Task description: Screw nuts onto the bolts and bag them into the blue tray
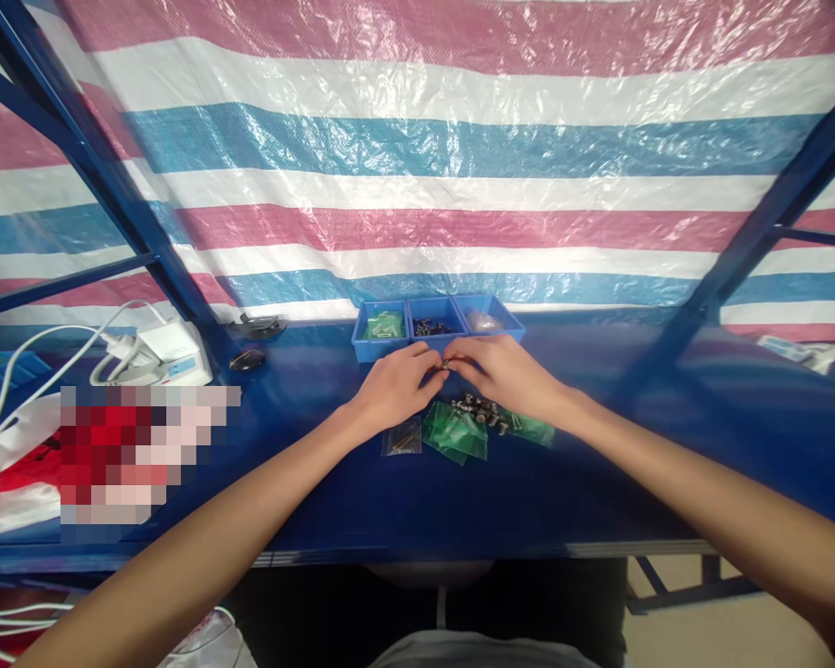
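My left hand (404, 380) and my right hand (505, 371) meet in front of the blue bins, fingertips pinched around one small metal piece (445, 364). Below them on the blue table lie green plastic bags (457, 432), with a pile of small metal fittings (483, 408) at their upper right. Another green bag (534, 430) is under my right wrist. A clear bag with thin brownish pieces (402, 436) lies below my left hand. Of the three joined bins, the left holds green packets (384, 325), the middle dark small parts (431, 327), the right clear bags (483, 322).
White cables and a power adapter (181, 353) stand at the left, beside a black mouse-like object (247, 360) and a red and white bag (14, 464). Blue metal posts rise on both sides, before a striped sheet (459, 139). More cables (817, 354) lie far right.
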Demonstrator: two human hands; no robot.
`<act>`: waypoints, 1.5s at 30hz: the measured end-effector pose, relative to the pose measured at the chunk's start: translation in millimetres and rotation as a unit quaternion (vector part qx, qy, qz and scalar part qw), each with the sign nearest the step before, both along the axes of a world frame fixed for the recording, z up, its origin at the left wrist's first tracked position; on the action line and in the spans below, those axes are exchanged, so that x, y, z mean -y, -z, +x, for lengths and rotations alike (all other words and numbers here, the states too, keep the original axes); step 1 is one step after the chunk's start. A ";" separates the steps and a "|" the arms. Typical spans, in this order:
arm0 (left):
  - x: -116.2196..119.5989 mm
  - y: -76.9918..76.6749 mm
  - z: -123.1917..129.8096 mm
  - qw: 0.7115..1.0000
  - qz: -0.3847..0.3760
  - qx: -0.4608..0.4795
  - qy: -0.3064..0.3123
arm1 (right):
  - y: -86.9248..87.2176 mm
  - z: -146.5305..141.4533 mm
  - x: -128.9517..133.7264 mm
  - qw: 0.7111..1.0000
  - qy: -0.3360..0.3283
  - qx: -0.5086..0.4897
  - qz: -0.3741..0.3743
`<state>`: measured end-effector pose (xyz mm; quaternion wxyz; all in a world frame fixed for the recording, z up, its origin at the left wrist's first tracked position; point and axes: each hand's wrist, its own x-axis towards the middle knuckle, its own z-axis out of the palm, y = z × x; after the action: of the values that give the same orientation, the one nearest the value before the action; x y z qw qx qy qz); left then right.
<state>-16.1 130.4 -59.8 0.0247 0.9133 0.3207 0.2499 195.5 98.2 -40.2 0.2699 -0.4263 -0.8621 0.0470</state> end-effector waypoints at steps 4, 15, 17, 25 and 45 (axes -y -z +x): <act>-0.6 0.3 -0.5 1.000 0.000 -0.003 0.011 | 0.9 0.3 -1.1 1.000 -0.004 -0.003 -0.013; 2.3 -0.5 -0.5 0.998 0.002 0.070 0.010 | -0.8 -0.1 -1.2 0.997 -0.012 -0.016 -0.068; 3.1 -1.3 -0.2 0.996 0.005 0.087 0.020 | -2.0 0.3 -0.6 0.994 -0.012 -0.046 -0.099; 1.2 -0.8 -1.5 0.995 0.026 0.085 0.043 | -6.2 0.1 -1.7 0.967 -0.006 -0.144 -0.209; -0.6 2.5 0.5 0.998 -0.004 0.066 0.019 | 0.8 -3.2 0.3 0.999 0.012 -0.051 -0.012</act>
<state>-15.6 130.9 -62.3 0.0545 0.9007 0.3020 0.3075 192.3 97.9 -41.0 0.3094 -0.4367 -0.8413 0.0758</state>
